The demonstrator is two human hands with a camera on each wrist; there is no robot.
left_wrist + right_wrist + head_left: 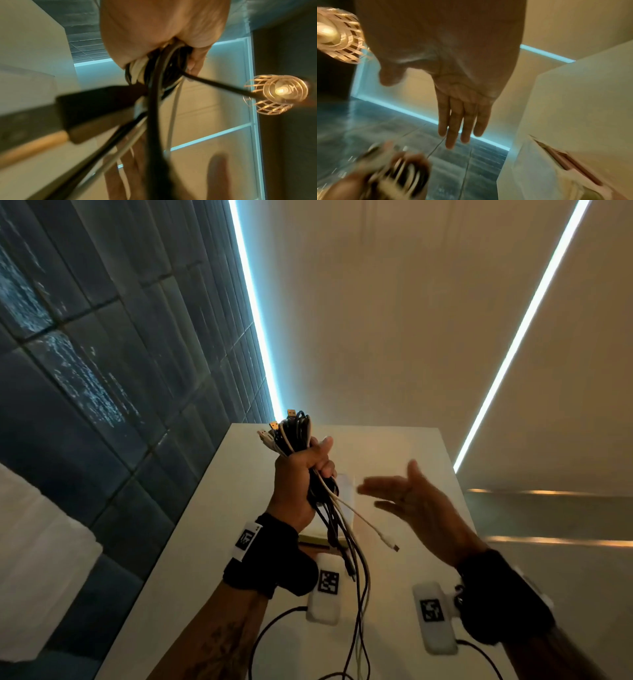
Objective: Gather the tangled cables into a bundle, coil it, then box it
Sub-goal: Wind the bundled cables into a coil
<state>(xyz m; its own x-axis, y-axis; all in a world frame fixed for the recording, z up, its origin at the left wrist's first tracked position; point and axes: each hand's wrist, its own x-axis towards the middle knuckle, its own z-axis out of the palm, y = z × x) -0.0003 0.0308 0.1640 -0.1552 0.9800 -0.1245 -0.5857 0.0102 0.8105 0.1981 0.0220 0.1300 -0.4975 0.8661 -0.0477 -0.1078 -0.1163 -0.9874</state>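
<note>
My left hand (301,470) grips a bundle of black and white cables (294,433) raised above the white table (205,542). Plug ends stick out above the fist, and loose tails (356,570) hang down below it, one white tail ending in a small plug (394,546). In the left wrist view the cables (154,94) run out from under my curled fingers. My right hand (407,498) hovers to the right of the bundle, fingers straight, holding nothing; the right wrist view shows its flat palm (462,108). A box (344,508) lies on the table behind the cables, partly hidden.
Dark tiled wall (85,371) stands to the left of the table. Light strips (253,309) run along the wall. A wicker lamp (276,93) shines in the left wrist view. Wrist camera cables (270,631) trail over the table's near part.
</note>
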